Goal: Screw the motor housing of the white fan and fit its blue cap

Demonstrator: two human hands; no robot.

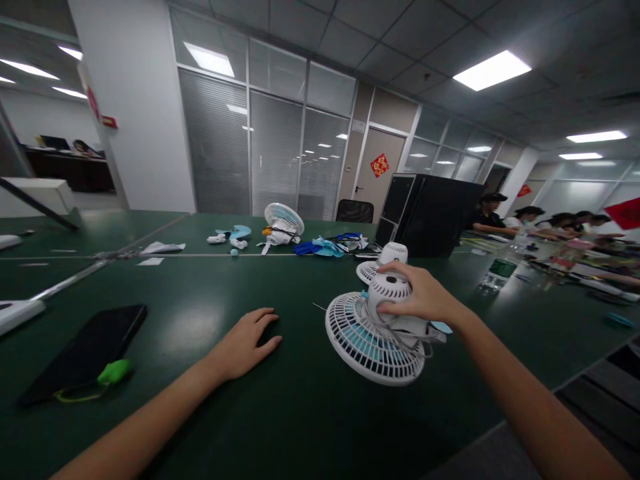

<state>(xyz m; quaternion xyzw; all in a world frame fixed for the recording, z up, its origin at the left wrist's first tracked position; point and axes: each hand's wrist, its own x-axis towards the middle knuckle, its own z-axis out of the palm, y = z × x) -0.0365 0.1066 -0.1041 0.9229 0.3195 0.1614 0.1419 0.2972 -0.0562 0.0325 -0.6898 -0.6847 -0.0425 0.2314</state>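
My right hand [419, 293] is wrapped round the white motor housing of a small fan [375, 340], thumb on the near side and fingers over the top. The fan's round white grille faces down, with light-blue blades showing through its slots. Whether the grille touches the table, I cannot tell. Just behind it stands a second white fan [393, 253], partly hidden by my hand and the first fan. My left hand [249, 343] rests palm down on the green table [295, 413], fingers loosely apart and holding nothing, left of the fan.
A black phone [95, 347] with a green charm [115, 372] lies at left. Farther back are another fan [283, 223], blue gloves [313, 247] and light-blue parts [240, 232]. A black cabinet [435, 213] and a plastic bottle [503, 263] stand at right, near several people.
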